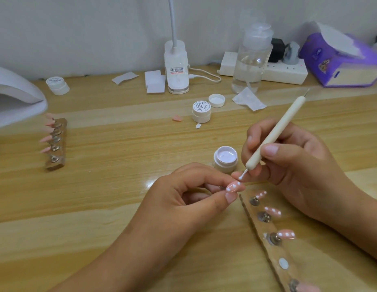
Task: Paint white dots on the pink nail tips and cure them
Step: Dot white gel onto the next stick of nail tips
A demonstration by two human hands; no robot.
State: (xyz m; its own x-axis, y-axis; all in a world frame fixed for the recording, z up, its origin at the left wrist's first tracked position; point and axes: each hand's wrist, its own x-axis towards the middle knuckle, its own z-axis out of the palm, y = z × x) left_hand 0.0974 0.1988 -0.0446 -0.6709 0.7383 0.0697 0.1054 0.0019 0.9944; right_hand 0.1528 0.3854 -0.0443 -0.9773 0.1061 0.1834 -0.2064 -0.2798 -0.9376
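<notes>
Jar [224, 167] uncapped, holding pale white gel [226, 155]

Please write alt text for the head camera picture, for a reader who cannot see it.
The left hand pinches a pink nail tip with white dots, while the right hand holds a dotting tool close to it. An open jar of white gel stands behind, on a wooden table.
</notes>
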